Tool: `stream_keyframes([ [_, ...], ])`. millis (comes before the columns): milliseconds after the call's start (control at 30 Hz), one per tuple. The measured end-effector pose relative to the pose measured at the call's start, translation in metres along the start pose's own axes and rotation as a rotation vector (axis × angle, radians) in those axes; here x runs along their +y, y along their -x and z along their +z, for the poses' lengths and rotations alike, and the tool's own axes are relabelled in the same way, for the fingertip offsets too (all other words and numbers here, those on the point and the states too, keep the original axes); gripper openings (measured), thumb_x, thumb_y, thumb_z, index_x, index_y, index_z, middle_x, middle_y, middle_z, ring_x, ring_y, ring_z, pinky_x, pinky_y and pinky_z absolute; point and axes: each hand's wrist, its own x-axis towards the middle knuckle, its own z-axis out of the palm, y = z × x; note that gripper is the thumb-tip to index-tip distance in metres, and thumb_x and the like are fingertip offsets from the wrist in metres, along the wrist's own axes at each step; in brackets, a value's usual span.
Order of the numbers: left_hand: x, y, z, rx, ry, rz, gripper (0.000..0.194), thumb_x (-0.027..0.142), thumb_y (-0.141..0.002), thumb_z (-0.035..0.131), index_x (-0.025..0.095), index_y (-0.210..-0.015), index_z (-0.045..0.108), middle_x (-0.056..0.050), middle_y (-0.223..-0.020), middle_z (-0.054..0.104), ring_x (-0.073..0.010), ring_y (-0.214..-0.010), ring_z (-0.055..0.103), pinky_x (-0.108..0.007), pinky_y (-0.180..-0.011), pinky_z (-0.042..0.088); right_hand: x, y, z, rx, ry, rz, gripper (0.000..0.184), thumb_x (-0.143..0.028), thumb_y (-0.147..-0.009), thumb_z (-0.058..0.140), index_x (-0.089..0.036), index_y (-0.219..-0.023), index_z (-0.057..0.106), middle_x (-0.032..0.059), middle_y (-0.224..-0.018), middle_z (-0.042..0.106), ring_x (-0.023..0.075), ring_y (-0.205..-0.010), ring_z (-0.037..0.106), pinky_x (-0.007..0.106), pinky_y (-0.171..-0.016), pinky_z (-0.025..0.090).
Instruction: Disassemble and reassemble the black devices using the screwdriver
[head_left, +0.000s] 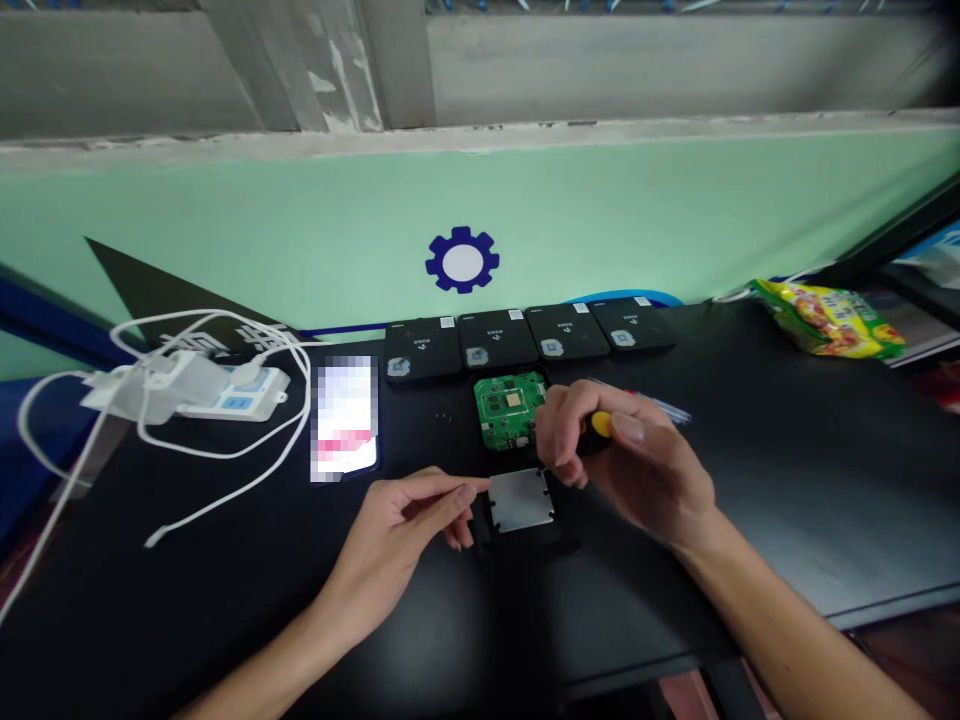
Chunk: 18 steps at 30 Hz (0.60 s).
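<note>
silvery dark-marked plate [521,500], right grip [652,480] clasping yellow-black handle [598,428], left grip [405,525] unclear

Circuit board [493,388]: is showing green
Plate [520,502]: is showing silver-grey
Handle [598,430]: is showing yellow, black
Table [232,540]: is showing black

A yellow-black tool [598,432], apparently a screwdriver, tilts near the silver plate [520,500].
</note>
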Motion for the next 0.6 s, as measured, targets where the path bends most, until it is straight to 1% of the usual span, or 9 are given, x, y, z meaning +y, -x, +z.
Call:
stream_keyframes([
  [67, 0.0014, 0.0003, 0.0003, 0.011, -0.017, 0.018, 0.023, 0.036, -0.101, 0.081, 0.02, -0.114, 0.091, -0.006, -0.087, 0.072, -0.0181, -0.074, 0.068, -0.031, -0.071, 0.056, 0.0014, -0.0004, -0.0017, -0.008, -0.039, -0.003, 0.023, -0.035, -0.104, 0.066, -0.015, -0.098, 0.077, 0.0059, -0.086, 0.062, 0.02, -0.072, 0.057, 0.034, -0.064, 0.043],
  [167, 0.0029, 0.0005, 0.001, 0.014, -0.014, 0.022, 0.022, 0.034, -0.099, 0.083, 0.021, -0.114, 0.092, -0.007, -0.093, 0.074, -0.0192, -0.077, 0.07, -0.032, -0.074, 0.057, 0.0048, -0.0001, -0.0053, -0.015, -0.055, -0.019, 0.015, -0.032, -0.103, 0.071, -0.018, -0.101, 0.074, 0.0052, -0.087, 0.066, 0.0202, -0.071, 0.062, 0.034, -0.064, 0.048],
  [267, 0.0037, 0.0006, 0.0017, 0.015, -0.003, 0.011, 0.021, 0.033, -0.097, 0.085, 0.021, -0.112, 0.092, -0.009, -0.097, 0.078, -0.0199, -0.079, 0.073, -0.032, -0.075, 0.058, 0.0076, 0.0012, -0.0084, -0.026, -0.063, -0.009, 0.012, -0.031, -0.102, 0.074, -0.022, -0.105, 0.066, 0.0027, -0.083, 0.069, 0.0193, -0.065, 0.063, 0.032, -0.061, 0.049],
  [333, 0.0036, 0.0004, 0.0019, 0.013, 0.016, -0.013, 0.02, 0.033, -0.096, 0.087, 0.02, -0.111, 0.092, -0.009, -0.094, 0.081, -0.0203, -0.08, 0.075, -0.031, -0.075, 0.059, 0.0085, 0.0024, -0.0092, -0.02, -0.07, 0.006, 0.016, -0.028, -0.101, 0.076, -0.025, -0.106, 0.061, 0.0007, -0.08, 0.07, 0.018, -0.06, 0.061, 0.03, -0.058, 0.047],
  [400, 0.0027, 0.0002, 0.0018, 0.013, 0.053, -0.045, 0.022, 0.032, -0.094, 0.089, 0.02, -0.112, 0.091, -0.01, -0.095, 0.085, -0.0212, -0.082, 0.078, -0.029, -0.075, 0.06, 0.0085, 0.0033, -0.0089, 0.004, -0.075, 0.012, 0.021, -0.026, -0.1, 0.077, -0.026, -0.105, 0.057, -0.0014, -0.078, 0.068, 0.0159, -0.057, 0.057, 0.028, -0.055, 0.042],
  [500, 0.0003, 0.0006, 0.0008, 0.003, 0.089, -0.079, 0.026, 0.03, -0.091, 0.092, 0.02, -0.115, 0.089, -0.012, -0.103, 0.088, -0.0225, -0.087, 0.082, -0.027, -0.073, 0.06, 0.0071, 0.0032, -0.0075, 0.032, -0.082, 0.005, 0.02, -0.025, -0.098, 0.078, -0.025, -0.103, 0.059, -0.0045, -0.072, 0.059, 0.0127, -0.055, 0.046, 0.027, -0.055, 0.033],
  [567, -0.0011, 0.0015, 0.0001, -0.019, 0.083, -0.09, 0.027, 0.029, -0.09, 0.093, 0.019, -0.115, 0.089, -0.013, -0.107, 0.088, -0.0225, -0.086, 0.083, -0.027, -0.07, 0.06, 0.005, 0.0019, -0.0062, 0.021, -0.087, 0.009, 0.014, -0.033, -0.1, 0.074, -0.022, -0.103, 0.066, -0.0043, -0.068, 0.055, 0.0127, -0.053, 0.043, 0.029, -0.054, 0.03],
  [600, -0.0015, 0.0021, 0.0, -0.031, 0.074, -0.093, 0.026, 0.029, -0.09, 0.093, 0.019, -0.114, 0.089, -0.013, -0.108, 0.088, -0.0221, -0.083, 0.083, -0.026, -0.068, 0.06, 0.0036, 0.001, -0.0056, 0.007, -0.082, 0.011, 0.019, -0.039, -0.102, 0.069, -0.02, -0.101, 0.07, -0.0031, -0.066, 0.055, 0.0135, -0.052, 0.042, 0.03, -0.054, 0.029],
])
